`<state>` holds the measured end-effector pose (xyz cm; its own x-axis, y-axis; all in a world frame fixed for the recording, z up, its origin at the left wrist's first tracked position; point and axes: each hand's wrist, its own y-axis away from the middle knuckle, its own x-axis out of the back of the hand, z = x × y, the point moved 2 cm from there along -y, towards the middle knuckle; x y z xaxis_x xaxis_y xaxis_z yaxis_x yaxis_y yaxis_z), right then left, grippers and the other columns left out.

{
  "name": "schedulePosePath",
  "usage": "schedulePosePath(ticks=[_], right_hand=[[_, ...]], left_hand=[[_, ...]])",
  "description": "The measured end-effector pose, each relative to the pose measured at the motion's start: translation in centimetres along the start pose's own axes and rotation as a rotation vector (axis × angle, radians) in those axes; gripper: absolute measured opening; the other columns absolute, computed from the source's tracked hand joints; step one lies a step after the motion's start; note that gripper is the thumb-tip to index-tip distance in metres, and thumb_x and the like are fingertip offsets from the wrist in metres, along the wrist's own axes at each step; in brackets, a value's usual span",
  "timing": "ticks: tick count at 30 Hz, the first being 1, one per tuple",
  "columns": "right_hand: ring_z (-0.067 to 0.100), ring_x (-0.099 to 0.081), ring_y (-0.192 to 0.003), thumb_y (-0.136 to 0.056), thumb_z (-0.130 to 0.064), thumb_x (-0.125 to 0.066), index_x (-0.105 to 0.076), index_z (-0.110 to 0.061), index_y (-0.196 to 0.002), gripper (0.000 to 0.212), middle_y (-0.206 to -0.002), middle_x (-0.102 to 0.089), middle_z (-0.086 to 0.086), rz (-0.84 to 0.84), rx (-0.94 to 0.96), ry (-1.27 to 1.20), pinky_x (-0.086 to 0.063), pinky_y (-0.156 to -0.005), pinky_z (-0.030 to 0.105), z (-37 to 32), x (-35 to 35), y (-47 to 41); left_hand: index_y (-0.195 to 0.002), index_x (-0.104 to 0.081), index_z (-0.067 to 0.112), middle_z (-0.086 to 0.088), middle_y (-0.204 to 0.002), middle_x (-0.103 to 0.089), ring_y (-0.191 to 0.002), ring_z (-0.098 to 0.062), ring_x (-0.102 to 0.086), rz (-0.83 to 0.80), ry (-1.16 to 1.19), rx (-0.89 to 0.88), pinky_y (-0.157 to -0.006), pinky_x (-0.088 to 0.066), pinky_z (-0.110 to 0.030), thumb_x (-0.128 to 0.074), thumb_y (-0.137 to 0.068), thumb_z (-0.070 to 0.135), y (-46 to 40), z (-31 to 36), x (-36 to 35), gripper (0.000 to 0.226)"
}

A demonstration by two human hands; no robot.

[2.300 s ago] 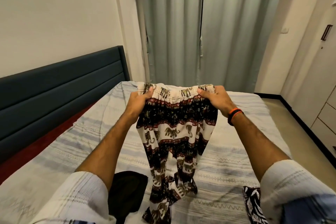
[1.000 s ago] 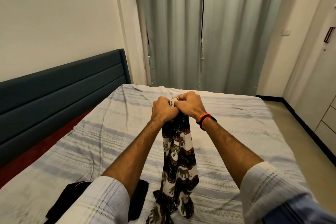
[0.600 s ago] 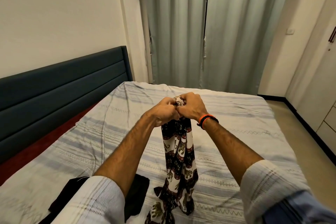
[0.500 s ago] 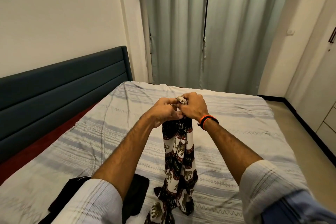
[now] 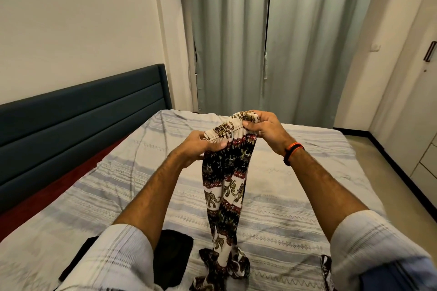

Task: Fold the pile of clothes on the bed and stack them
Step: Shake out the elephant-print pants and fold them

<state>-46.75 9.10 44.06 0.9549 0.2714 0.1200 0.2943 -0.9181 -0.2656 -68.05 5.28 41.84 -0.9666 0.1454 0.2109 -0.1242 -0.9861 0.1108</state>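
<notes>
Elephant-print trousers [image 5: 227, 186] in black, white and red hang folded lengthwise above the bed [image 5: 295, 196]. My left hand [image 5: 201, 149] grips the nearer end of the cream waistband. My right hand [image 5: 264, 129], with an orange and black wristband, grips the farther end a little higher. The trouser legs drop straight down and their cuffs bunch on the sheet near the front edge. A flat black garment [image 5: 172, 257] lies on the bed at the lower left, partly behind my left sleeve.
A dark blue padded headboard [image 5: 82, 111] runs along the left side. Grey curtains [image 5: 272, 42] hang behind the far end of the bed. A patterned black and white cloth [image 5: 326, 267] peeks out by my right sleeve. Wardrobe doors [image 5: 416, 101] stand on the right.
My hands, which held the waistband bunched together, have moved apart. The waistband now stretches between them, with the right hand farther away and higher.
</notes>
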Motion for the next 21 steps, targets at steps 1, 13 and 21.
schedulePosePath(ticks=[1,13,21], right_hand=[[0.026,-0.069,-0.101,-0.092,-0.001,-0.061,-0.068,-0.003,-0.116,0.025,-0.11,-0.072,0.015,0.004,0.005,0.005,-0.056,-0.09,0.04,-0.2,0.3,0.1],[0.02,-0.065,-0.088,-0.093,-0.037,-0.065,-0.069,-0.021,-0.091,0.017,-0.087,-0.068,-0.002,0.131,-0.017,0.749,-0.055,-0.084,0.036,-1.4,1.8,-0.1],[0.021,-0.069,-0.068,-0.096,-0.027,-0.062,-0.056,-0.014,-0.081,0.021,-0.093,-0.069,0.01,0.104,-0.302,0.364,-0.054,-0.047,0.019,-1.1,1.1,-0.1]], left_hand=[[-0.111,-0.068,0.005,-0.007,-0.108,-0.072,-0.1,-0.02,-0.064,0.005,-0.027,-0.006,-0.078,-0.049,-0.033,-0.08,-0.078,0.013,-0.1,0.2,0.2,0.036],[-0.11,-0.071,0.009,-0.005,-0.099,-0.071,-0.088,-0.015,-0.063,0.379,-0.633,-0.169,-0.071,-0.053,-0.023,-0.08,-0.08,0.03,-2.1,2.8,0.9,0.038],[-0.112,-0.067,0.018,-0.001,-0.1,-0.07,-0.085,-0.021,-0.067,0.437,-0.796,-0.087,-0.079,-0.059,-0.037,-0.065,-0.09,0.046,-1.8,2.1,0.9,0.036]])
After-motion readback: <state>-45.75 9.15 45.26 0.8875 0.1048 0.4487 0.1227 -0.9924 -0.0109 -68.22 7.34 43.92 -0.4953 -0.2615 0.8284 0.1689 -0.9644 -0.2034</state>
